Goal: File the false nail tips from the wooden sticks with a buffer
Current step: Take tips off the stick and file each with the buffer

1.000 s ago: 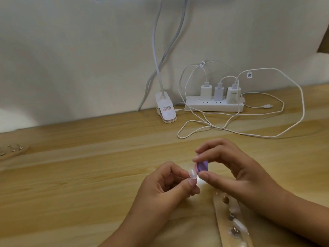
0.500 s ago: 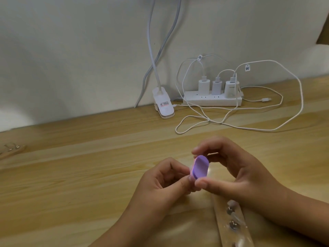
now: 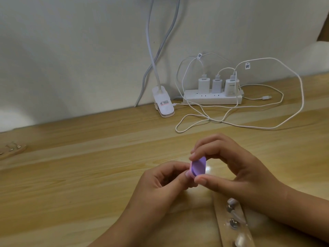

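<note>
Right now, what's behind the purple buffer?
Left hand fingertips show pinched at the buffer edge. What they pinch, presumably a nail tip, is covered; the right hand holds the buffer.

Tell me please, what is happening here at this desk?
A person works at a wooden desk. The right hand pinches a small purple buffer between thumb and fingers. It holds the buffer against the fingertips of the left hand. Those fingertips pinch something small, probably a nail tip, hidden behind the buffer. A wooden stick carrying other tips lies on the desk below the right wrist.
</note>
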A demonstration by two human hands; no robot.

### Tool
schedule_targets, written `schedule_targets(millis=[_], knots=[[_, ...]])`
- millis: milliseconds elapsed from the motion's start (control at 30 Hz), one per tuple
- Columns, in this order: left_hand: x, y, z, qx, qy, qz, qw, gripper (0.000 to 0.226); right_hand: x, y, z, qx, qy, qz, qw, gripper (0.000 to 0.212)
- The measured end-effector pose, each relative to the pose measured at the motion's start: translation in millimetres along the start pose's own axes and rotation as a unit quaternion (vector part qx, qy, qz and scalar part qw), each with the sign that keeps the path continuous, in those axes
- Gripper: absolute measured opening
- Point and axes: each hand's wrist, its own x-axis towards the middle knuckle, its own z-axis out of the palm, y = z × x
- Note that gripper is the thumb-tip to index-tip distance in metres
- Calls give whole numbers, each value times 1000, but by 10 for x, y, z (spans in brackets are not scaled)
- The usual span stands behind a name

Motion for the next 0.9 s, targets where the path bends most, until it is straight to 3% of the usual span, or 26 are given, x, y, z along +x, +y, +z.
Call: schedule_targets(millis=[100, 500, 600, 733, 833, 900], knots=[[1, -19, 4, 20, 1, -6, 1000, 13, 18, 9, -41, 18, 12, 42, 999, 28], [-18, -4, 46, 35, -14, 6, 999, 9, -10, -20, -28, -36, -40, 8, 999, 25], [-19, 2, 32, 42, -12, -2, 999, 8, 6, -11, -65, -14, -26, 65, 997, 25], [-16, 2, 30, 42, -10, -2, 999, 9, -15, -28, -38, -20, -61, 29, 997, 28], [-22, 5, 20, 47, -10, 4, 999, 10, -4, -5, -78, 12, -37, 84, 996, 25], [-28, 15, 23, 49, -12, 11, 999, 11, -7, -19, -70, 19, -44, 77, 996, 25]])
